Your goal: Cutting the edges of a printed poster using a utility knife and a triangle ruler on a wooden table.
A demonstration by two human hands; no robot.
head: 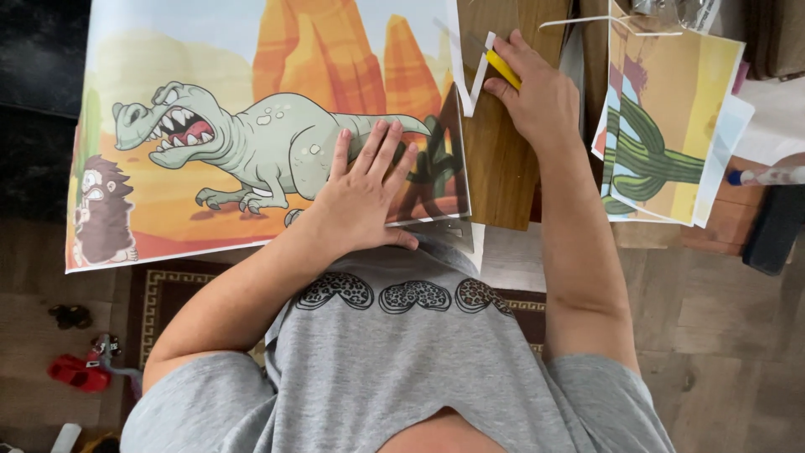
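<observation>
Left hand (369,197) lies flat, fingers spread, pinning the dinosaur poster (251,134). Right hand (537,96) grips a yellow knife (503,69) at its edge. Poster likely light, floppy, tear-prone; hold near the cut.

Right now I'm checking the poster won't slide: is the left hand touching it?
Touching. The head view shows the left hand pressed flat, fingers spread, on the dinosaur poster.

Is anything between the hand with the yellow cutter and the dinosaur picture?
Nothing visible is in the way. The right hand holds the yellow cutter right at the picture's white edge strip. The left hand lies flat on the dinosaur picture, lower down and away from the cutter.
</observation>
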